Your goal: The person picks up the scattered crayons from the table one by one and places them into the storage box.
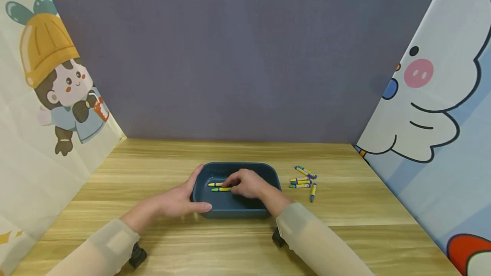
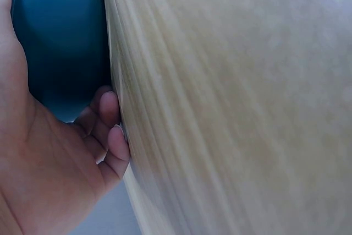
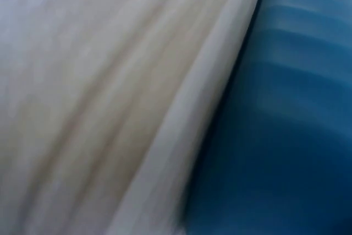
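Observation:
A dark blue rectangular box (image 1: 238, 214) stands on the wooden table. My left hand (image 1: 177, 201) holds its left end, thumb along the front rim and fingers round the side; in the left wrist view, the fingertips (image 2: 110, 105) curl in by the lower edge of the box wall (image 2: 66, 42). Inside the box, my right hand (image 1: 248, 183) reaches down with bent fingers, pinching the right end of a green-tipped crayon (image 1: 219, 190). Just behind it lies a yellow crayon (image 1: 215, 184), its right end hidden by the fingers. The right wrist view has only the blurred box wall (image 3: 280, 136) and table.
Several yellow-wrapped crayons lie loose right of the box, among them a small cluster (image 1: 301, 183) and a single blue-tipped crayon (image 1: 313, 193) nearer me. A grey panel (image 1: 238, 63) rises behind the wooden table (image 1: 345, 220); printed cloths hang at both sides.

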Motion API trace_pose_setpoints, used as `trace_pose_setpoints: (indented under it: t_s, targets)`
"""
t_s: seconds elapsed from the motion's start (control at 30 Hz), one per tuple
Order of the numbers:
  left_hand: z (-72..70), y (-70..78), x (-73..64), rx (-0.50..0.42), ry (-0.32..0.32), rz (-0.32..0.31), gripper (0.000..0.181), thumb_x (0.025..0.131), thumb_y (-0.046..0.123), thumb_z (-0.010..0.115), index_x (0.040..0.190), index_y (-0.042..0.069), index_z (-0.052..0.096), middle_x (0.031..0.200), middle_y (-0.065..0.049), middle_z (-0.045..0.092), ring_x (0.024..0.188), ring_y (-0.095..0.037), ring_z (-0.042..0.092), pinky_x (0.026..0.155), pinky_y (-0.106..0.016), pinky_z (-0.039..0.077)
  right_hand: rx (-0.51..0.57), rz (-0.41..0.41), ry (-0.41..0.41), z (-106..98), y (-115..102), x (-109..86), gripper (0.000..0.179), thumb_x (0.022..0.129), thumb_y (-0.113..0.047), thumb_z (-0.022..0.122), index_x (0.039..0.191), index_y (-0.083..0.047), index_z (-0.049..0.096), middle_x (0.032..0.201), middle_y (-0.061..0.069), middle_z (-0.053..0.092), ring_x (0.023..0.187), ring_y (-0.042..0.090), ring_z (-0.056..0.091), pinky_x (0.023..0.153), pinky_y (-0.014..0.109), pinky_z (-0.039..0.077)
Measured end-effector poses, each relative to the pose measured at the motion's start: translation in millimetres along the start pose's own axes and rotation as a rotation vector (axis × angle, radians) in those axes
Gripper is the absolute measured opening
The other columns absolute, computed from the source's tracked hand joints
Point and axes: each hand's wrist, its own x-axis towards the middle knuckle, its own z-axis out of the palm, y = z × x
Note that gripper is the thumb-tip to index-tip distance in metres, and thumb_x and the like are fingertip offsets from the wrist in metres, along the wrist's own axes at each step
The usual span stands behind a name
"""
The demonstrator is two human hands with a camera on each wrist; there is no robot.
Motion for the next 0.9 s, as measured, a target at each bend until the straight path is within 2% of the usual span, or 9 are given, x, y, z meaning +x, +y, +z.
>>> trace_pose_setpoints:
  t_s: [0.07, 0.3, 0.63, 0.9]
  targets:
    - [0.0, 0.3, 0.4, -0.002, -0.001, 0.002, 0.127, 0.101, 0.054, 0.076, 0.174, 0.026, -0.024, 0.177, -0.034, 0.022, 0.154, -0.043, 0.046, 0.121, -0.063, 0.039, 0.003, 0.006, 0.001, 0.0, -0.3, -0.7, 0.031, 0.100, -0.006, 0.075, 0.121, -0.025, 0.086, 0.126, -0.002, 0.081, 0.108, 0.014, 0.067, 0.096, 0.040, 0.056]
    - [0.3, 0.8, 0.7, -0.003, 0.000, 0.002, 0.126, 0.101, 0.053, 0.077, 0.174, 0.026, -0.024, 0.177, -0.035, 0.021, 0.153, -0.043, 0.047, 0.121, -0.063, 0.039, -0.024, -0.033, 0.022, 0.7, 0.0, -0.7, 0.029, 0.103, -0.007, 0.073, 0.122, -0.024, 0.086, 0.128, -0.002, 0.080, 0.125, 0.022, 0.066, 0.109, 0.047, 0.053]
    - [0.3, -3.2, 1.5, 0.008, 0.002, -0.008, 0.125, 0.102, 0.055, 0.075, 0.174, 0.028, -0.024, 0.179, -0.033, 0.018, 0.154, -0.042, 0.046, 0.121, -0.062, 0.040, -0.037, -0.001, 0.022, 3.3, -1.2, 2.2, 0.025, 0.106, -0.015, 0.075, 0.122, -0.029, 0.086, 0.128, -0.005, 0.080, 0.128, 0.023, 0.065, 0.113, 0.048, 0.051]
    - [0.5, -3.5, 2.6, 0.022, -0.001, 0.003, 0.126, 0.102, 0.055, 0.075, 0.174, 0.027, -0.024, 0.178, -0.033, 0.018, 0.154, -0.044, 0.046, 0.121, -0.064, 0.040, -0.008, 0.015, 0.021, 3.3, -1.3, 1.3, 0.024, 0.106, -0.015, 0.075, 0.122, -0.030, 0.086, 0.127, -0.005, 0.081, 0.130, 0.024, 0.064, 0.114, 0.049, 0.051]
